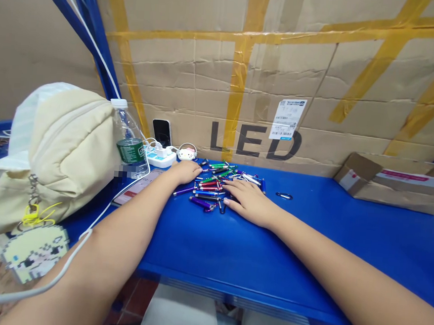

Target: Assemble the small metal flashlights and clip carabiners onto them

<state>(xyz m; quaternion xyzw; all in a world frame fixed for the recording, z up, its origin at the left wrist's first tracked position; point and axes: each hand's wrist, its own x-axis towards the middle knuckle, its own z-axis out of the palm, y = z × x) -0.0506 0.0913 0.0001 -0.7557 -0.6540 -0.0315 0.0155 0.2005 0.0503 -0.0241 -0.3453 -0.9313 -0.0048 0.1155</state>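
Note:
A pile of several small coloured pens [215,184], purple, green, red and blue, lies on the blue table [308,238] near its far side. My left hand [187,172] rests at the pile's left edge, fingers curled loosely over the nearest pens. My right hand [247,200] lies flat on the right part of the pile, fingers stretched out towards the left. A small metal clip [284,196] lies alone just right of my right hand.
A cream bag [61,156] with a keychain charm stands at the left, a water bottle [129,141] beside it. A white power strip [160,154], phone and cable sit behind. A taped cardboard wall [264,71] closes the back; an open carton [394,182] lies at right.

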